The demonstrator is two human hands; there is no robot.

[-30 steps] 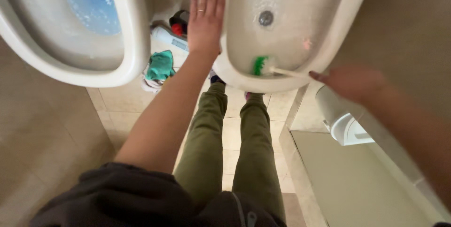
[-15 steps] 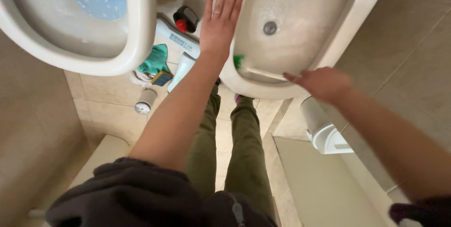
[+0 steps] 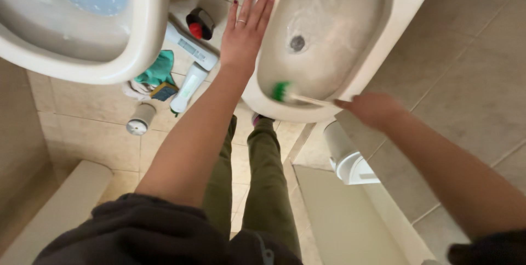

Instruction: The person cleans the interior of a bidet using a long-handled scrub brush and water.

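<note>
My right hand (image 3: 371, 109) grips the thin white handle of a brush with a green head (image 3: 282, 91), which presses against the near inner wall of a white oval basin (image 3: 383, 29). A drain (image 3: 297, 43) lies in the basin's bottom, wet with suds. My left hand (image 3: 244, 32) lies flat, fingers spread, on the basin's left rim.
A white toilet bowl (image 3: 148, 35) holding blue foamy water is at the upper left. On the tiled floor between the two lie cleaning bottles (image 3: 189, 87), a teal cloth (image 3: 157, 70) and a small can (image 3: 138, 120). A white paper holder (image 3: 348, 158) hangs on the right wall.
The brush head has slid right along the basin's near wall after swinging left half a second ago. The view has shifted, showing more floor. My left hand stays on the rim.
</note>
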